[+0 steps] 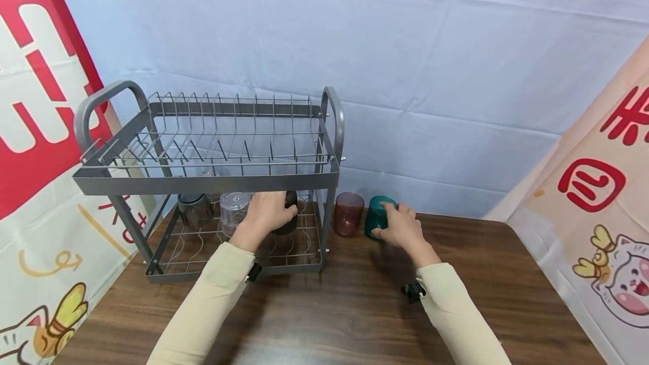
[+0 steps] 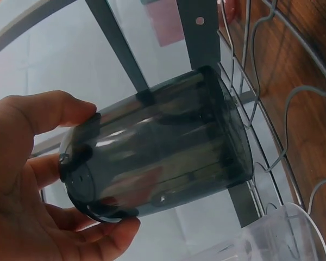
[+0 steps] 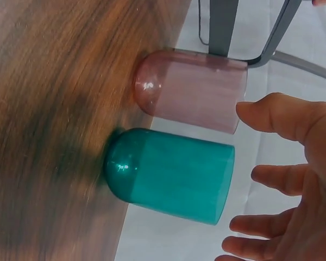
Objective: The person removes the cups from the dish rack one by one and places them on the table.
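Note:
My left hand [image 1: 266, 214] grips a dark grey transparent cup [image 2: 157, 152] by its rounded base, with thumb and fingers on opposite sides. The cup is upside down, its rim at the wires of the dish rack's lower tier; whether it rests on them I cannot tell. On the table to the right, a teal cup [image 3: 179, 176] stands upright. My right hand [image 1: 404, 228] is at its rim, fingers spread and apart from it in the right wrist view. Beside it stands a reddish-pink cup [image 3: 198, 89], also upright.
The grey two-tier dish rack [image 1: 208, 185] occupies the table's left side, its upper tier above my left hand. On its lower tier stand an upturned clear cup [image 1: 234, 213] and another dark cup [image 1: 194, 210]. A pale cloth [image 1: 456, 100] hangs behind the wooden table [image 1: 350, 308].

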Available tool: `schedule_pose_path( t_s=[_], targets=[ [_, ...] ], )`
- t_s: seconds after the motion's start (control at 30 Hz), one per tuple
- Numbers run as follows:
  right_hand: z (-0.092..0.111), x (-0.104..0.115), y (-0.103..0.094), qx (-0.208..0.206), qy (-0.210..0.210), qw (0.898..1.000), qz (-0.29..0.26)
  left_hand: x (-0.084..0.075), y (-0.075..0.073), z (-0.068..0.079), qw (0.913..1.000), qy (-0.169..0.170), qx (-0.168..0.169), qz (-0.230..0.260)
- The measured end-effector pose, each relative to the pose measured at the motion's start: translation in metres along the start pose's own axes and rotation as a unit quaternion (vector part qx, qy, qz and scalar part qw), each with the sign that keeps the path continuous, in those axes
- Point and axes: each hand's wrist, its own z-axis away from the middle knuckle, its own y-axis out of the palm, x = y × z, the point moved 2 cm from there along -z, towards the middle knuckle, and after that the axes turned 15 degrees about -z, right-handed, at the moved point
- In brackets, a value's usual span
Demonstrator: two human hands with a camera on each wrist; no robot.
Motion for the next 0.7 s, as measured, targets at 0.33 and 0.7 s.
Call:
schedule_pose_path(
  t_s=[0.33, 0.7],
  targets=[
    [0.015, 0.006, 0.005, -0.002, -0.025, 1.0, 0.005, -0.003, -0.008, 0.009, 0.9994, 0.026, -0.022, -0.002],
    [0.035, 0.009, 0.005, 0.01, -0.043, 0.999, -0.012, -0.01, -0.019, 0.02, 0.9994, 0.031, -0.016, -0.002]
  ],
)
